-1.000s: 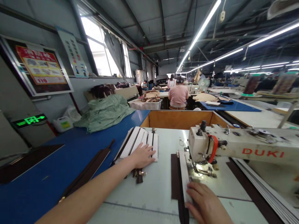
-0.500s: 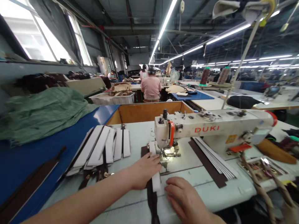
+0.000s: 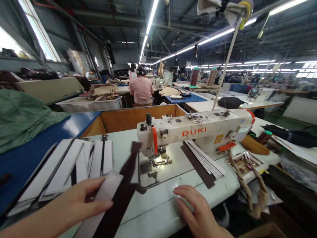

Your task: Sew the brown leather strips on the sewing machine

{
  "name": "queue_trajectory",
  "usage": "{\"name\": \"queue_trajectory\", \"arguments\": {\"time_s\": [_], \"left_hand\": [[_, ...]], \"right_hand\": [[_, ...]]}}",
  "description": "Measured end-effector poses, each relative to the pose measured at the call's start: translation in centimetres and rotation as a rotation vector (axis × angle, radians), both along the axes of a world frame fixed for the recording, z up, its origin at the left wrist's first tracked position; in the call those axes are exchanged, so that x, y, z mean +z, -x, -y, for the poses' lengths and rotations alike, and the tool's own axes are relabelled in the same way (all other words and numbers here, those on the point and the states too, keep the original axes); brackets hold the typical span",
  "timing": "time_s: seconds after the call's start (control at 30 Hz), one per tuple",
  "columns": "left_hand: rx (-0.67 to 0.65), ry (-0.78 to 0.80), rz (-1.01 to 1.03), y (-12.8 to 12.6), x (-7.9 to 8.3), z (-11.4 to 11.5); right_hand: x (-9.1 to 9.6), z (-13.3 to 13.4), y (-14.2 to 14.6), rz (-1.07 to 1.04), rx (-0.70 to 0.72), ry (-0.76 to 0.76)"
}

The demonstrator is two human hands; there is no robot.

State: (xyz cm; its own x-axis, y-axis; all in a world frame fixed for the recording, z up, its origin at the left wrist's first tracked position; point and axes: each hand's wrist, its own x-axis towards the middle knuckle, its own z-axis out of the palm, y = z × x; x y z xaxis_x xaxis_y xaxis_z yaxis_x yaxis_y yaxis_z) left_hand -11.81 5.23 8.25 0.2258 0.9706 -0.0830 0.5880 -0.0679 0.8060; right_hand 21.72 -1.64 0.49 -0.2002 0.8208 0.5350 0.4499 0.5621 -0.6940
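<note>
My left hand [image 3: 83, 200] pinches a white strip [image 3: 109, 186] between thumb and fingers. A dark brown band [image 3: 120, 201] runs along the strip, its far end rising beside the sewing machine [image 3: 195, 130]. My right hand [image 3: 198, 213] rests at the table's front part, fingers loosely bent and apart, holding nothing. The machine's lit presser foot [image 3: 160, 161] lies beyond both hands, with no strip beneath it. To the left, several white strips [image 3: 56, 168] with dark edges lie overlapping, partly hidden by my left hand.
Under the machine arm, fanned white strips [image 3: 204, 160] lie on a dark brown piece [image 3: 195, 165]. A small tray of tools [image 3: 247, 163] sits at the right. Blue surface [image 3: 71, 127] and green cloth [image 3: 27, 114] are at the left. A person in pink [image 3: 141, 89] sits ahead.
My left hand has moved left and nearer, carrying the white strip and dark band away from the presser foot. My right hand stays low on the table. The view has turned right.
</note>
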Motion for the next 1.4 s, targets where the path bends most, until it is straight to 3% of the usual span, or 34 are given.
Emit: {"name": "queue_trajectory", "arguments": {"time_s": [0.07, 0.17, 0.33, 0.47, 0.63, 0.83, 0.93, 1.0, 1.07, 1.13, 1.23, 1.4], "left_hand": [[0.049, 0.304, 0.222, 0.2, -0.9, 0.5], [0.226, 0.474, 0.473, -1.9, -3.0, 1.2], [0.238, 0.416, 0.561, -5.6, -5.6, -0.4], [0.252, 0.337, 0.536, -6.0, -5.3, -3.3], [0.327, 0.184, 0.433, -5.8, -5.5, -6.2], [0.353, 0.025, 0.302, -6.9, -6.0, -8.7], [0.337, -0.044, 0.239, -7.0, -5.7, -9.7], [0.354, -0.086, 0.186, -6.4, -5.7, -9.8], [0.39, -0.127, 0.132, -5.6, -5.8, -9.2], [0.414, -0.167, 0.093, -5.1, -6.0, -8.2], [0.396, -0.215, 0.068, -5.4, -6.3, -6.3], [0.266, -0.312, -0.04, -6.5, -6.4, -3.3]], "right_hand": [[0.2, -0.3, 1.2, 0.014, 0.049, 0.011], [0.5, -0.7, 3.6, 0.107, 0.18, -0.036], [-0.8, -1.1, 7.0, 0.412, 0.405, -0.008], [-2.1, -1.1, 7.5, 0.54, 0.433, 0.074], [-2.0, -0.8, 7.7, 0.566, 0.401, 0.085], [-1.2, -1.0, 8.6, 0.548, 0.305, 0.048], [0.5, -2.3, 5.6, 0.545, 0.168, 0.01], [1.8, -3.3, 2.0, 0.635, -0.058, 0.066], [2.9, -4.0, -1.9, 0.851, -0.342, 0.182], [3.3, -4.3, -4.9, 0.928, -0.452, 0.247], [3.0, -4.5, -6.6, 1.002, -0.512, 0.303], [2.5, -5.1, -5.9, 1.048, -0.552, 0.318]]}}
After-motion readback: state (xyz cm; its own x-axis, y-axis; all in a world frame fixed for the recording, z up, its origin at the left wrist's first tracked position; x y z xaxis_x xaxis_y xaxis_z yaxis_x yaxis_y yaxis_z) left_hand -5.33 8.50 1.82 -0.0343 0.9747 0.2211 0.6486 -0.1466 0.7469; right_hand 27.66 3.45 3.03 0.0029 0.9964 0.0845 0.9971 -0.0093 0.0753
